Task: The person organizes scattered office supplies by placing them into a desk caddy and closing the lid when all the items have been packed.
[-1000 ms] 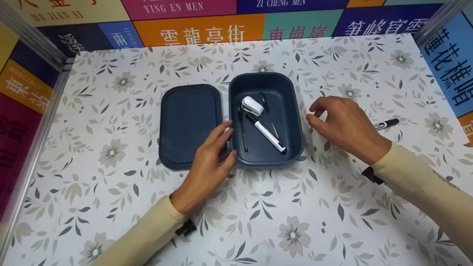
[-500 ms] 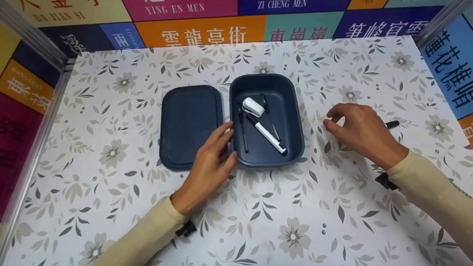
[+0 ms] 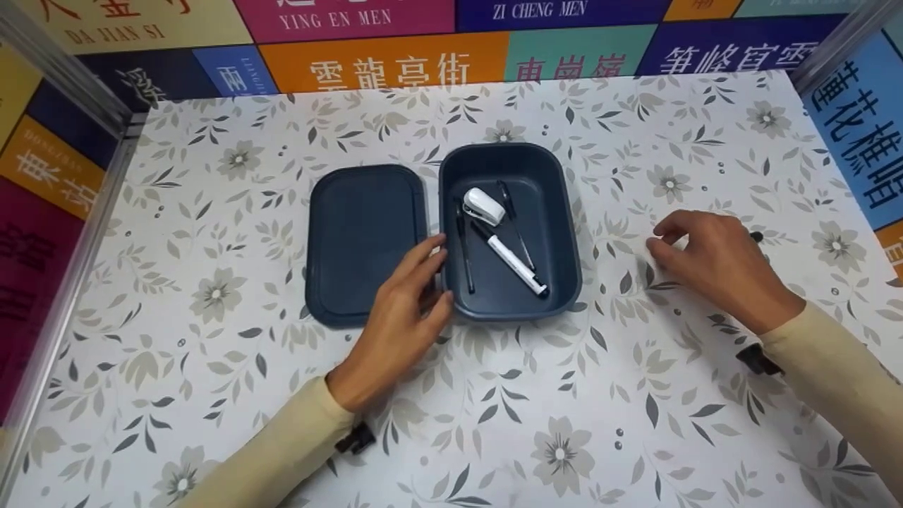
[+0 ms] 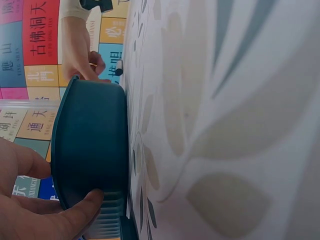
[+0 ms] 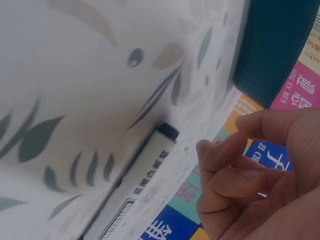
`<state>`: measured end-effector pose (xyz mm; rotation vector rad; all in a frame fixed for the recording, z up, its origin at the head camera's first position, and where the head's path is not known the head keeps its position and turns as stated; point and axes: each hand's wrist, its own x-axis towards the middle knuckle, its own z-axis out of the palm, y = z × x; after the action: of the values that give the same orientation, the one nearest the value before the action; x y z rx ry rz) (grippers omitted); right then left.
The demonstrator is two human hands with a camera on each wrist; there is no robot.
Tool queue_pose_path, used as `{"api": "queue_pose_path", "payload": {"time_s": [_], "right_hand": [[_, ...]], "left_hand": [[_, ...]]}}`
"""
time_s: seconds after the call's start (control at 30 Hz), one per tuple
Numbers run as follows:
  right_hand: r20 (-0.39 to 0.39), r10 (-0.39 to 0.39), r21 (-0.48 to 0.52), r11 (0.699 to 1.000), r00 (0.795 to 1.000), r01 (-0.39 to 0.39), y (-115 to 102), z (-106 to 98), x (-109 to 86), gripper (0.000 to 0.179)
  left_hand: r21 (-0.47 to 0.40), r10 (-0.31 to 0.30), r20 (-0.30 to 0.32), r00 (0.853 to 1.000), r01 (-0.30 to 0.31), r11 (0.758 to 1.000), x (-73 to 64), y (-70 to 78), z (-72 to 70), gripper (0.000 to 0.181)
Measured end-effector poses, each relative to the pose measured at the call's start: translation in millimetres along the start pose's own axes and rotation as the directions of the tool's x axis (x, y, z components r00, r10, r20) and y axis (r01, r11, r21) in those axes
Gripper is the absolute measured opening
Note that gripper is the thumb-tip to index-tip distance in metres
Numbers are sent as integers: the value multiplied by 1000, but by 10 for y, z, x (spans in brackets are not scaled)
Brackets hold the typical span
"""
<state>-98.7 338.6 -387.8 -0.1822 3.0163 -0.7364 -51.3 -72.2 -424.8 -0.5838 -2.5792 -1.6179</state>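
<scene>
A dark blue rectangular box (image 3: pixel 570 282) stands without its lid in the head view. In it lie a white marker (image 3: pixel 517 264) with black ends, two slim black pens and a small white rounded object (image 3: pixel 484 206) that looks like a mini stapler. My left hand (image 3: pixel 402 303) rests at the box's left side, fingertips at the rim and thumb against the near wall. Over a second white marker (image 5: pixel 142 185), lying on the table, hovers my right hand (image 3: pixel 726 264). Its fingers are loosely bent, apart from that marker and holding nothing.
The dark blue lid (image 3: pixel 363 240) lies flat left of the box, partly behind my left hand. A white floral cover (image 3: pixel 557 381) spans the table. Colourful lettered panels (image 3: pixel 388 63) stand along the back and sides.
My right hand has moved right and slightly nearer, away from the box and over the loose marker, hiding more of it. The left hand, box and lid stay in place.
</scene>
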Motion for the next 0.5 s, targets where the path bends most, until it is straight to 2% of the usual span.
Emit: {"api": "queue_pose_path", "payload": {"time_s": [0.5], "right_hand": [[57, 65, -6, 998, 996, -65, 226, 12, -53, 33]], "left_hand": [[-17, 1, 2, 1000, -1, 1000, 6, 12, -4, 56]]}}
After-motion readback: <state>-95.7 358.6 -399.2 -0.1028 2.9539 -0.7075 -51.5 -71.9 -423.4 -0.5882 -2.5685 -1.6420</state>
